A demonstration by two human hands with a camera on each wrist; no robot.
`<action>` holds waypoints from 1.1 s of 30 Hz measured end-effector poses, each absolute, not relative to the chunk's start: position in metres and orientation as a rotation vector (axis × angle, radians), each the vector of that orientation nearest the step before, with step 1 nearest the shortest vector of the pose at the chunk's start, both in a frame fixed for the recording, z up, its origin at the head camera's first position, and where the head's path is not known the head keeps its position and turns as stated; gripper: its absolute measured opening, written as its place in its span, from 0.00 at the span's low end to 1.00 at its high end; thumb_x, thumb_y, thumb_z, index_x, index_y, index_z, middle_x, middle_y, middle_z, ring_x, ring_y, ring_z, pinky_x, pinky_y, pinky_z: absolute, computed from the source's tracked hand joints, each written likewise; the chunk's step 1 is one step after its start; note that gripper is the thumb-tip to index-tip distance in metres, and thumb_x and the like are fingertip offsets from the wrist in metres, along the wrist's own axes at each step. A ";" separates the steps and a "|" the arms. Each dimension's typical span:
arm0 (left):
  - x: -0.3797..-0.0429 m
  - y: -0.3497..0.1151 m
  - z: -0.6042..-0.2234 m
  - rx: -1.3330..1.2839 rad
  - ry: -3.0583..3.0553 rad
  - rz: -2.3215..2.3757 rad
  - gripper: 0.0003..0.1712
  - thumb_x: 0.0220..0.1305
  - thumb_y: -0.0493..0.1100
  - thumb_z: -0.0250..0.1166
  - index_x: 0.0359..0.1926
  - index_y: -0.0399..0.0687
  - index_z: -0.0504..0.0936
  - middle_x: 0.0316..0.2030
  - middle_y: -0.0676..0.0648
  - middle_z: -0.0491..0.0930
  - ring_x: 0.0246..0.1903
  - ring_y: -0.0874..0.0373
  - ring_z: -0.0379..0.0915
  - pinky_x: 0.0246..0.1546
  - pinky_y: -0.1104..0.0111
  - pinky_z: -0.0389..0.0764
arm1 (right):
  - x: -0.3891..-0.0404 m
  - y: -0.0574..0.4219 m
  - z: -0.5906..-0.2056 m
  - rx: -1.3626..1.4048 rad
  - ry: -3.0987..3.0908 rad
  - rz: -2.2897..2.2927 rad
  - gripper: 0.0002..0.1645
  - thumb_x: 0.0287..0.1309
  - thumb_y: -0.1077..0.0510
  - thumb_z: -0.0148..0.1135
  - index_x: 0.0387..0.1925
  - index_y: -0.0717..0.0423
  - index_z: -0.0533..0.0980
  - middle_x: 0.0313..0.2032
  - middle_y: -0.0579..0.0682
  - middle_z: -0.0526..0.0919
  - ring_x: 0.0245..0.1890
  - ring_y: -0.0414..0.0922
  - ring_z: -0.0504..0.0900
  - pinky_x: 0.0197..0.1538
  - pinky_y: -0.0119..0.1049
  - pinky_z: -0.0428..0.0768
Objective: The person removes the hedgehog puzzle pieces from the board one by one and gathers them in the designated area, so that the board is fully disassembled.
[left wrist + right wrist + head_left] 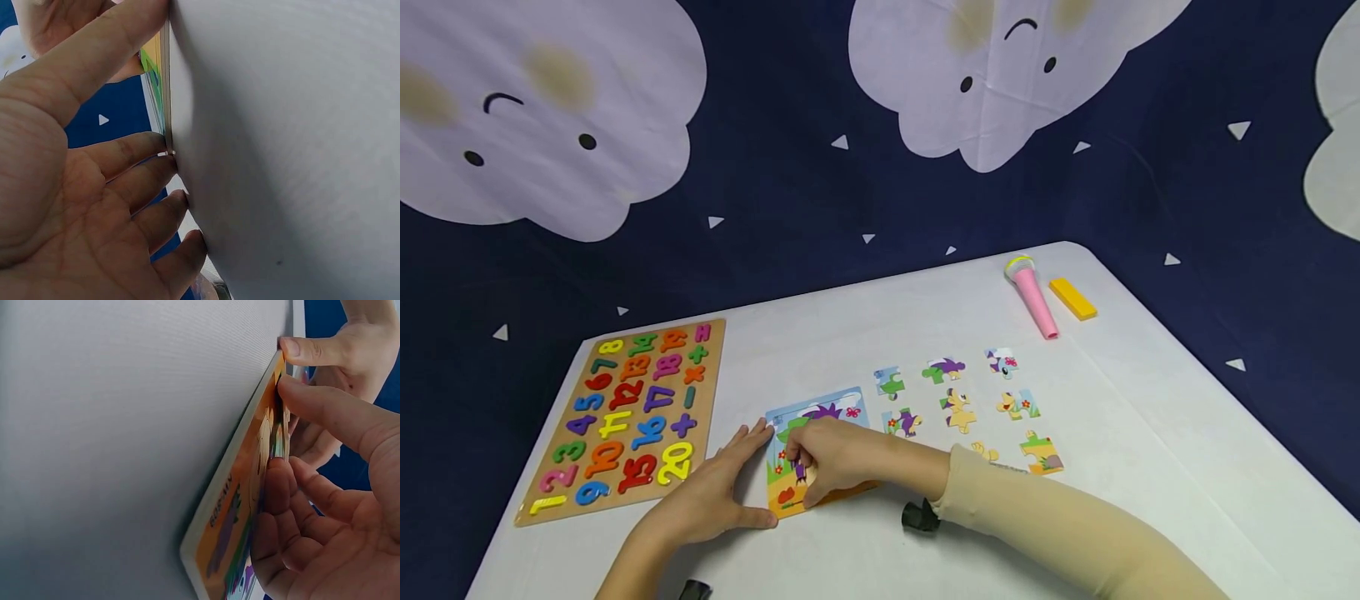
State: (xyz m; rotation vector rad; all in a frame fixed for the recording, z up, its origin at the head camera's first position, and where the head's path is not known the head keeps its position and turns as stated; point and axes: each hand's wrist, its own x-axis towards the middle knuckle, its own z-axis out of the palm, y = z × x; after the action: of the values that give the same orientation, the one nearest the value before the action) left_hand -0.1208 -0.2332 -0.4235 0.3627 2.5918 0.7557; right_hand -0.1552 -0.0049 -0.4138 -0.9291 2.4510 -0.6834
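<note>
A small picture puzzle board (pixel 842 397) with a cartoon scene lies flat on the white table. At its left side my left hand (pixel 718 496) has its fingers spread. In the left wrist view, the thumb and index fingertips touch the edge of the board (pixel 167 94). My right hand (pixel 838 457) is over the board and covers its middle. Its thumb and curled index finger pinch a puzzle piece (pixel 287 440) at the board's surface, mostly hidden by the fingers. Several loose jigsaw pieces (pixel 958 412) lie in rough rows to the right of the board.
A wooden number board (pixel 715 367) with coloured numerals lies on the left. Towards the back right are a pink toy microphone (pixel 1036 302) and a yellow block (pixel 1073 298). A dark blue cloth with clouds (pixel 775 167) hangs behind the table (pixel 1150 433).
</note>
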 end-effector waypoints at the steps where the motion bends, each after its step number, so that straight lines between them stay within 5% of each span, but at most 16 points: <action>1: -0.121 -0.233 -0.424 0.364 2.593 0.756 0.69 0.45 0.60 0.88 0.84 0.49 0.62 0.85 0.39 0.55 0.85 0.31 0.42 0.77 0.28 0.53 | -0.155 -0.005 -0.414 -0.933 2.453 -0.683 0.29 0.50 0.52 0.88 0.51 0.51 0.81 0.33 0.37 0.78 0.33 0.31 0.73 0.41 0.21 0.75; 33: -0.121 -0.232 -0.424 0.362 2.606 0.746 0.70 0.43 0.59 0.89 0.83 0.49 0.62 0.84 0.38 0.56 0.84 0.30 0.42 0.76 0.27 0.54 | -0.157 0.037 -0.404 -0.878 2.513 -0.764 0.30 0.54 0.52 0.85 0.59 0.52 0.86 0.38 0.41 0.84 0.36 0.34 0.75 0.43 0.25 0.77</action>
State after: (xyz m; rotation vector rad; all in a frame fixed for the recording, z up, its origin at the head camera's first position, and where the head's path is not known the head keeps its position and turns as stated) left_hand -0.1209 -0.2321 -0.4235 0.3616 2.6055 0.7455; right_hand -0.1573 0.0367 -0.4042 -0.8777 2.5133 -0.7636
